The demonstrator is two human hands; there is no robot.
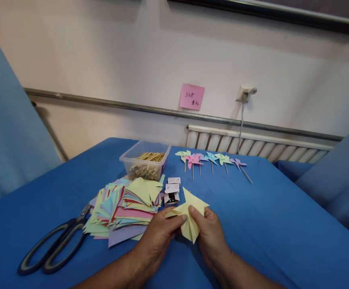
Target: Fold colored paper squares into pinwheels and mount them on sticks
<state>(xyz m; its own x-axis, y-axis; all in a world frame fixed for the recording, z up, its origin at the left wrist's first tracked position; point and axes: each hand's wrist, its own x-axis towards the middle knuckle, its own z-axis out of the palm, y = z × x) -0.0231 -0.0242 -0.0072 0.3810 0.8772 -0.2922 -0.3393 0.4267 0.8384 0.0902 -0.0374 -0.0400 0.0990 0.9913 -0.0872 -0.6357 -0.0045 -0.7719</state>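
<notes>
A pale yellow paper pinwheel [189,230], partly folded, is held up between both my hands above the blue cloth. My left hand [161,235] pinches its left side, thumb on top near the middle. On the other side my right hand [209,230] grips it, with the thumb pressed close to the centre. The fingers behind the paper are hidden. Left of my hands lies a thick pile of coloured paper pieces [135,208]. Just beyond the pinwheel stand small white boxes [172,188], the nearest one open with dark small items inside.
Large scissors [57,241] lie at the left beside the paper. A clear plastic tub [126,162] of thin sticks stands behind the pile. Several finished pinwheels on sticks [193,161] lie at the back of the blue-covered table [276,224], near the radiator [252,142].
</notes>
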